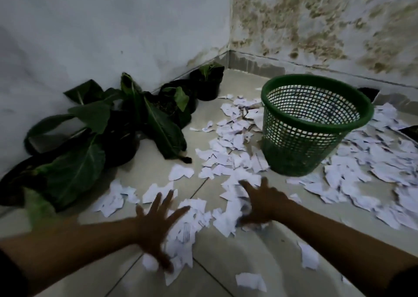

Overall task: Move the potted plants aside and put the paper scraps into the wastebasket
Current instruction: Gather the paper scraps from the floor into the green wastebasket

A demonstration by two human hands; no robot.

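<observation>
My hands over torn paper in a stained corner.

Pale glossy floor tiles (pixel 260 258) with thin grout lines meet two white walls; the right wall (pixel 316 25) is blotched with brownish mould. My left hand (pixel 156 226) lies fingers spread wide on the paper scraps (pixel 228 154), and my right hand (pixel 262 204) is spread too, though blurred, holding nothing I can make out. The scraps are ragged white pieces with faint print, too small to read, strewn around the green plastic mesh wastebasket (pixel 303 124), which stands tilted among them. The potted plants (pixel 126 124), broad dark leaves in black pots, line the left wall.
</observation>
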